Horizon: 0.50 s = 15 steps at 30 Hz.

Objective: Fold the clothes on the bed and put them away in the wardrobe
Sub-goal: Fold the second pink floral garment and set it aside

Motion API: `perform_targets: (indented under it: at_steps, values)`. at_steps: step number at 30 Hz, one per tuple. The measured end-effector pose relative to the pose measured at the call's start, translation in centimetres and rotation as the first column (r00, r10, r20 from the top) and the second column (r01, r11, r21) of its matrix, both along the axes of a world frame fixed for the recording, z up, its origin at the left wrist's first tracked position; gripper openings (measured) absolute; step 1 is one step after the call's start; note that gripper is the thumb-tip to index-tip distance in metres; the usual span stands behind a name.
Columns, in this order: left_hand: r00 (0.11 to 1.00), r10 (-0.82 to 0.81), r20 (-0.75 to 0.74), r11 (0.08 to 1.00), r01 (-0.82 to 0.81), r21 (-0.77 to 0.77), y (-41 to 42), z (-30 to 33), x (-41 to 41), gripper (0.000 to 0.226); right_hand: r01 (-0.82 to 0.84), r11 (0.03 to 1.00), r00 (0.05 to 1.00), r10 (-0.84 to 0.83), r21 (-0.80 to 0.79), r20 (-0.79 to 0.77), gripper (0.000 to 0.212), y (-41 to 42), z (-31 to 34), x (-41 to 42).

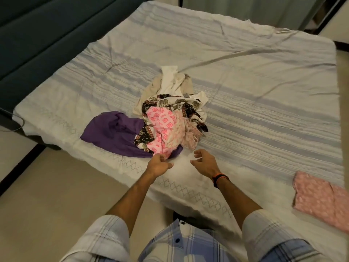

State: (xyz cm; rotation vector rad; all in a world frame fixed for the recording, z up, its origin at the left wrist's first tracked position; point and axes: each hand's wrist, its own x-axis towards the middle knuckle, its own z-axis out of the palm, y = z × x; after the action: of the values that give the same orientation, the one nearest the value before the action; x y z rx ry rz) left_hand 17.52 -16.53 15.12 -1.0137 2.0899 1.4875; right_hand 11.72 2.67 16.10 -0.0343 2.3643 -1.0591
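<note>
Pink cloth [166,127] with a square print lies on top of a heap of clothes near the middle of the bed [264,91], toward the near edge. Its lowest corner hangs down to the left hand [157,164], which touches it at the fingertips; the fingers are curled and seem to pinch the edge of the cloth, but the picture is a little blurred there. The right hand [204,161] is just beside, to the right of this corner and not touching any cloth. Its fingers are loosely curled and apart, and it holds nothing. A dark band [220,179] with an orange stripe is on the right wrist.

Under the pink cloth is an elephant-print cloth [175,104] in black, white and brown. To the left of the heap, partly under it, lies a purple garment [111,131]. At the far side of the heap are a beige garment [151,89] and a white garment [170,76], both crumpled. A paler pink piece [190,136] with small flowers hangs at the right side of the heap.

Well apart, at the right near edge of the bed, lies a folded pink garment [321,199], flat on the sheet.

The bed has a grey sheet with pale blue stripes. A dark blue headboard [37,35] stands at the left. The floor [56,186] is light. The person wears a checked shirt [188,242] with the sleeves rolled up.
</note>
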Motion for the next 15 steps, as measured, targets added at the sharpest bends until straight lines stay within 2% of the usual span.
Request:
perform_targets:
  at_steps: [4, 5, 6, 10, 15]
  values:
    - [1.000, 0.005, -0.015, 1.000, -0.005, 0.013, -0.7, 0.8, -0.3, 0.056, -0.014, 1.000, 1.000, 0.014, -0.009, -0.011, 0.041, -0.7, 0.5, -0.5]
    - [0.998, 0.044, 0.040, 0.999, -0.045, 0.008, -3.4, -1.1, -5.2, 0.057, -0.008, 1.000, 0.999, 0.008, -0.007, 0.052, 0.039, -3.7, -2.0, -6.0]
    - [0.996, 0.040, 0.074, 0.999, -0.041, 0.007, -3.9, -1.1, -6.1, 0.057, -0.015, 1.000, 0.997, 0.014, 0.017, 0.082, 0.037, -4.3, -2.3, -7.0]
    - [0.999, 0.009, 0.050, 1.000, -0.009, 0.001, -4.4, -0.9, -6.9, 0.058, -0.054, 0.999, 0.997, 0.053, 0.005, 0.063, 0.033, -5.1, -1.6, -7.6]
    - [0.995, -0.019, 0.095, 1.000, 0.020, -0.018, -5.1, -2.6, -10.9, 0.056, -0.037, 0.998, 0.990, 0.031, 0.041, 0.137, 0.036, -6.3, -3.0, -10.8]
